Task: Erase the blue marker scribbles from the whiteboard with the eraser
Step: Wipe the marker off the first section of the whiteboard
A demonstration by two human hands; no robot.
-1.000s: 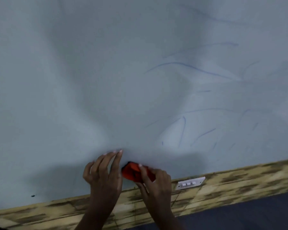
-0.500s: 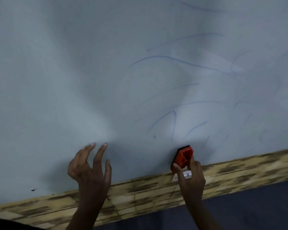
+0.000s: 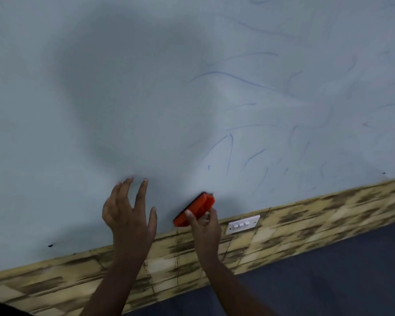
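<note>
The whiteboard [image 3: 100, 99] fills most of the head view. Thin blue marker scribbles [image 3: 230, 151] run across its right half, above and to the right of my hands. My right hand [image 3: 204, 226] grips the orange eraser [image 3: 195, 208] and holds it tilted against the board near its bottom edge. My left hand [image 3: 128, 213] is raised beside it on the left, fingers spread and straight, fingertips close to the board, holding nothing.
A patterned yellow-brown wall strip [image 3: 306, 220] runs below the board. A white switch plate [image 3: 242, 224] is set in it just right of my right hand. Dark floor [image 3: 328, 281] lies below. A small dark hole [image 3: 50, 245] marks the board's lower left.
My right hand took the eraser away from my left hand and moved it right along the board's bottom edge, then turned it to a slant. My left hand let go and opened.
</note>
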